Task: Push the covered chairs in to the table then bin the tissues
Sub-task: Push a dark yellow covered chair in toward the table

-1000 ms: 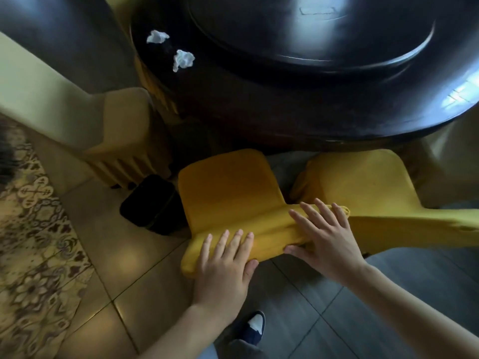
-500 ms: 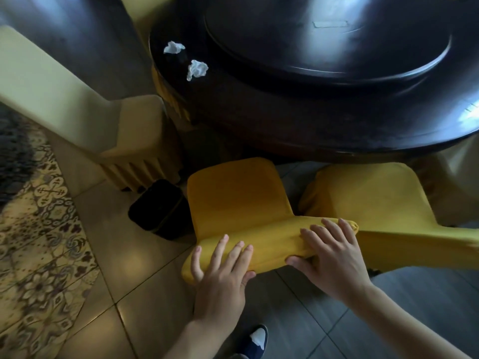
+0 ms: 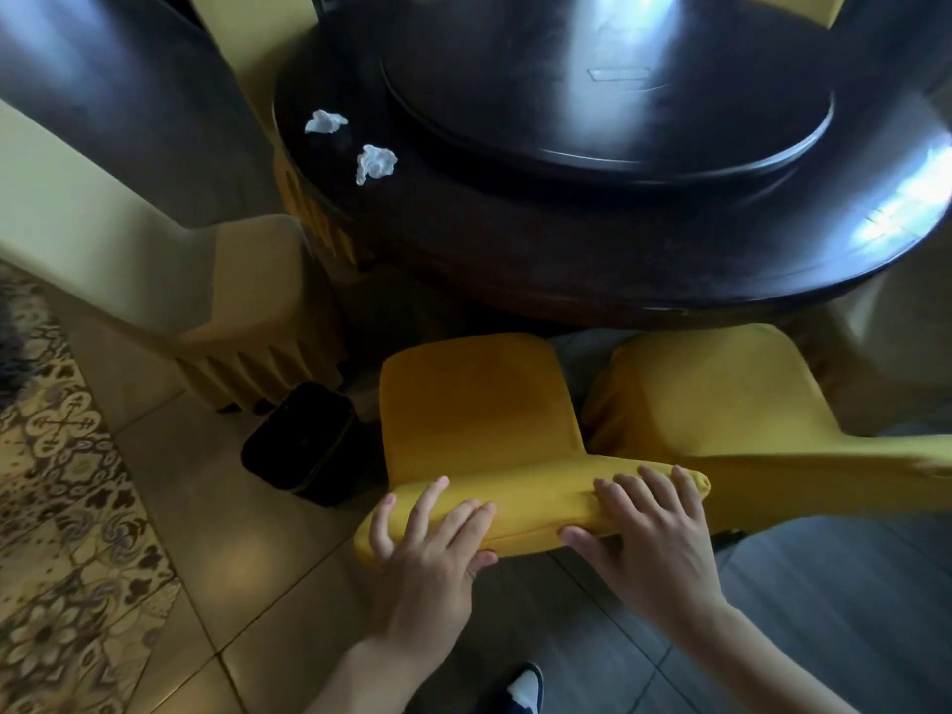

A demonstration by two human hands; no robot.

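I note the round dark wooden table (image 3: 644, 260) fills the upper view, with a raised turntable (image 3: 608, 95) at its centre. A pale covered chair (image 3: 154, 280) stands at its left edge. A yellow covered chair (image 3: 479, 420) sits before me, its seat front close to the table rim; a second yellow chair (image 3: 721, 404) is just beside it on the right. A black bin (image 3: 304, 440) stands on the floor left of the first yellow chair. My left hand (image 3: 427, 548) and right hand (image 3: 649, 533) curl over its backrest top, fingers spread. Two crumpled tissues (image 3: 376, 163) lie on the table's left rim.
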